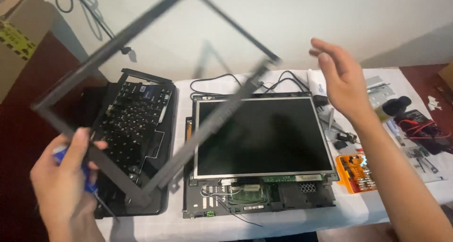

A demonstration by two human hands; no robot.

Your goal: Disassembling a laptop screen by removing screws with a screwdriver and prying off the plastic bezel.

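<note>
The left hand (63,185) is closed around the lower edge of a thin black screen bezel (141,81), with a blue-handled screwdriver (89,185) gripped in the same fist; the bezel is lifted off the table (377,209) and tilted, its frame crossing in front of the laptop base (134,133) with its keyboard and the bare display panel (262,136). The right hand (342,79) hangs in the air just beside the bezel's far corner, fingers spread and holding nothing; below its forearm lie an orange bit case (357,172) and a multimeter (424,129) on the white cloth.
</note>
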